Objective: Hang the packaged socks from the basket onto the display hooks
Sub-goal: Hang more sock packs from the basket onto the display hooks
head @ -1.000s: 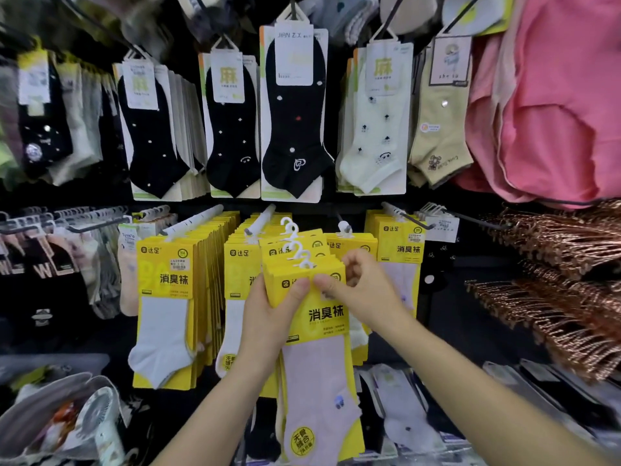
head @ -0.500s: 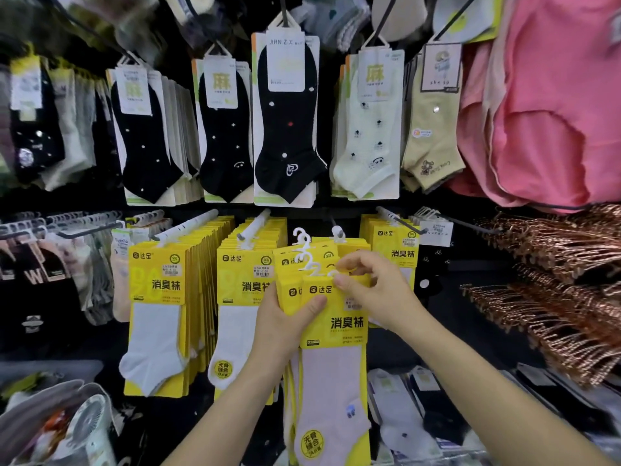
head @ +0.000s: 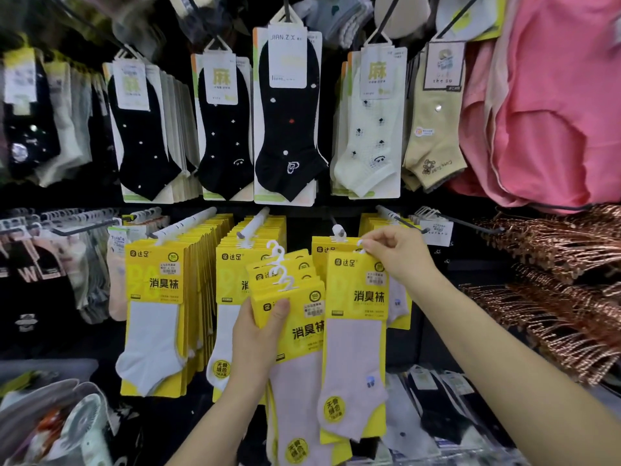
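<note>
While the left hand (head: pixel 258 334) is clamping a fanned sock stack (head: pixel 289 307) at centre frame, the right hand (head: pixel 396 253) is pinching one pack (head: pixel 356 331) by its hanger, just below a hook (head: pixel 338 231) between full yellow rows (head: pixel 174 287).

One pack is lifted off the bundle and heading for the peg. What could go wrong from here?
1. The right hand pinches only the small white plastic hanger of the yellow-carded lilac sock pack; it may swing and miss the grey-tipped display peg.
2. The left hand grips the fanned bundle of yellow sock packs by one edge, so some could slide out.
3. The hooks on that bundle could snag the lifted pack.
</note>
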The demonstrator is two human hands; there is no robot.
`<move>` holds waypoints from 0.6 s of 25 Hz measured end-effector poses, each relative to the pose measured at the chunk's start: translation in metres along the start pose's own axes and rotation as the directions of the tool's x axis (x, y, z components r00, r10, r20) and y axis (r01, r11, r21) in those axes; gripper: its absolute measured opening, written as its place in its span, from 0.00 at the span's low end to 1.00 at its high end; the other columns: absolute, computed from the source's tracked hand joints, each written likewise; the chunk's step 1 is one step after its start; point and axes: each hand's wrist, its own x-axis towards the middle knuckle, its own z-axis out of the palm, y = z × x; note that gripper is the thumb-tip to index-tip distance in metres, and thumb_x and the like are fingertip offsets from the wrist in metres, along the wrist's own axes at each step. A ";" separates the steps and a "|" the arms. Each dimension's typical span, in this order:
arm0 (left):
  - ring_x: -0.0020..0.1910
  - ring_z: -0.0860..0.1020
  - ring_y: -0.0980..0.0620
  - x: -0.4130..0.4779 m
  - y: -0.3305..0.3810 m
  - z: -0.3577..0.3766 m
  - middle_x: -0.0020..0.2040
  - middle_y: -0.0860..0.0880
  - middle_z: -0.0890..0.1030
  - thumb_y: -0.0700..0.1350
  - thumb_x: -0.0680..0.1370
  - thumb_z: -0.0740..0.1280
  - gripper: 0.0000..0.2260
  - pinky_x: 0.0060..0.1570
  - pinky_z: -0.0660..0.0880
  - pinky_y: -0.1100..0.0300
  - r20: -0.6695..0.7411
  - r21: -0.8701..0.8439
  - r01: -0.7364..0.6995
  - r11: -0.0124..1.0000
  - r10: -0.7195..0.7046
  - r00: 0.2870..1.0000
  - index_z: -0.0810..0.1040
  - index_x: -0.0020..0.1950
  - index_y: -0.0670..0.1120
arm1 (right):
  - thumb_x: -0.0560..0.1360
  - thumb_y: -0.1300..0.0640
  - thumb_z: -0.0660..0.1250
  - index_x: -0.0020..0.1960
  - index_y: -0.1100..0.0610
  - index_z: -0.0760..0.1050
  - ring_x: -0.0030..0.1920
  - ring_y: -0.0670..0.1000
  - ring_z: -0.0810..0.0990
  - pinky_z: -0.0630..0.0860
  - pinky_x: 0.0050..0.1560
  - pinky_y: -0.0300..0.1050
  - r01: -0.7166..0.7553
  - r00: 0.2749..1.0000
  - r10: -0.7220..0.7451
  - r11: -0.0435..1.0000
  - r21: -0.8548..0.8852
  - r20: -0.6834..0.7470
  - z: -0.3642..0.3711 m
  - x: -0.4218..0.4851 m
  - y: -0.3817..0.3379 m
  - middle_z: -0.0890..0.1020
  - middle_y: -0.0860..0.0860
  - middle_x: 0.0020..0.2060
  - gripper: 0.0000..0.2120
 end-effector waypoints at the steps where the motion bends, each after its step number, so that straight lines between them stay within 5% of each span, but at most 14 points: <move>1: 0.48 0.81 0.58 0.000 0.000 -0.005 0.48 0.58 0.82 0.54 0.70 0.68 0.10 0.43 0.78 0.59 -0.011 -0.008 -0.002 1.000 0.002 1.000 0.75 0.50 0.57 | 0.74 0.62 0.68 0.35 0.49 0.78 0.36 0.44 0.77 0.73 0.39 0.36 -0.010 1.000 0.010 1.000 -0.012 -0.015 0.002 0.006 -0.001 0.80 0.46 0.34 0.12; 5: 0.43 0.82 0.63 0.000 0.003 -0.024 0.44 0.64 0.83 0.56 0.67 0.67 0.13 0.33 0.77 0.67 -0.070 -0.020 -0.050 0.999 0.049 0.996 0.76 0.50 0.57 | 0.74 0.60 0.68 0.37 0.48 0.77 0.39 0.47 0.77 0.74 0.41 0.42 -0.011 0.999 0.010 0.999 -0.042 -0.032 0.016 0.022 -0.004 0.80 0.46 0.35 0.10; 15: 0.42 0.81 0.65 0.003 0.013 -0.023 0.43 0.65 0.83 0.54 0.68 0.67 0.12 0.32 0.75 0.71 -0.053 -0.038 -0.090 0.995 0.088 0.995 0.75 0.51 0.56 | 0.76 0.58 0.65 0.44 0.52 0.79 0.41 0.45 0.76 0.70 0.36 0.36 0.012 1.000 -0.017 0.975 -0.221 -0.019 0.026 0.031 0.000 0.81 0.48 0.41 0.05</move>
